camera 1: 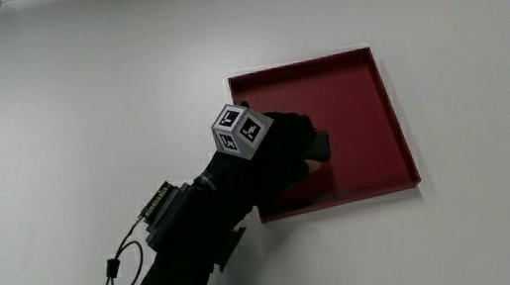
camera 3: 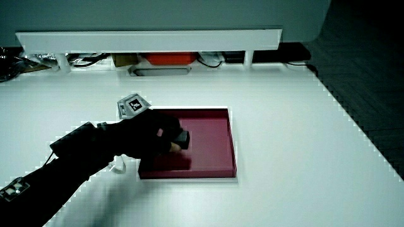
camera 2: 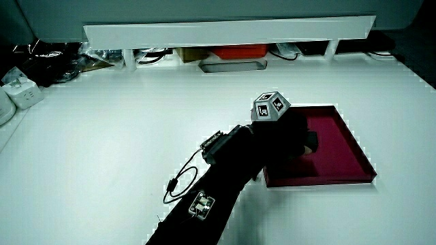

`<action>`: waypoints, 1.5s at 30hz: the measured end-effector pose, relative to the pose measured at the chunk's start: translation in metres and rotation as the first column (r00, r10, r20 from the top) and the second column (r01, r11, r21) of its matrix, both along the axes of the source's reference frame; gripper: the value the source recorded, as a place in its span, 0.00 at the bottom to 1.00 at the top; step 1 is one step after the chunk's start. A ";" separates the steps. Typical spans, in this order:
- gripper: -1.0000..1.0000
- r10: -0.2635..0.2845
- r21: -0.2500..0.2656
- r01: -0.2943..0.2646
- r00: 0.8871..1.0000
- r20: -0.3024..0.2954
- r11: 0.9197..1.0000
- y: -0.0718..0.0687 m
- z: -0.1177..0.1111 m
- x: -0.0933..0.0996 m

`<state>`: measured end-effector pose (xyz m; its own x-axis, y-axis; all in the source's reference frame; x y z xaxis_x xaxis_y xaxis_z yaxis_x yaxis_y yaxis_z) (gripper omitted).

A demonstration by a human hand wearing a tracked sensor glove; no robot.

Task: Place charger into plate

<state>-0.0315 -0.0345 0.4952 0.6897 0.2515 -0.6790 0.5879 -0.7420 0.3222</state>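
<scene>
— Seeing what on the white table (camera 1: 49, 101)?

— Square dark-red plate (camera 1: 360, 108), shallow, with low upright walls, lying flat. Also visible in both side views (camera 2: 340, 146) (camera 3: 214, 142).

— And over it?

— The hand (camera 1: 282, 154), black-gloved, reaching in across the plate's corner nearest the person, forearm (camera 1: 187, 262) slanting back toward the table's near edge. Patterned cube (camera 1: 238, 130) riding on the back of the hand, above the plate's wall.

— Fingers?

— Curled around the charger (camera 1: 320, 143), a small dark block. Gripped at the fingertips, a sliver of bare skin showing at a glove gap just below it. In a side view, the charger (camera 3: 183, 137) poking out past the fingers (camera 3: 165, 140), over the plate's floor.

— Touching the floor of the plate?

— Cannot tell. Dark shadow under the hand on the red surface; block either resting there or held just above it. Certainly inside the plate's walls, closer to the near corner than to the middle.

— Anything else on the arm?

— Small box (camera 1: 159, 204) strapped at the wrist, thin black cable (camera 1: 118, 272) looping out from it over the tabletop. Same loop plain in a side view (camera 2: 178, 180), with a second small tag (camera 2: 201, 204) farther down the sleeve.

— Rest of the scene?

— Low white partition (camera 2: 231, 30) along the table's far edge, with an orange item (camera 2: 238, 51) and cables tucked beneath it. Pale adapters (camera 2: 20, 92) near one table corner.
</scene>
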 end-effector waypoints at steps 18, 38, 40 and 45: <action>0.50 0.034 0.017 -0.036 0.995 0.091 0.999 0.014 0.029 0.013; 0.12 -0.006 0.020 0.006 1.000 0.025 1.000 0.013 0.018 0.001; 0.06 -0.008 0.019 0.008 1.000 -0.005 1.000 0.010 0.010 -0.004; 0.00 0.025 0.000 -0.025 0.999 -0.048 1.000 0.000 -0.018 -0.021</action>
<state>-0.0522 -0.0341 0.4773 0.6493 0.2684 -0.7116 0.6215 -0.7266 0.2930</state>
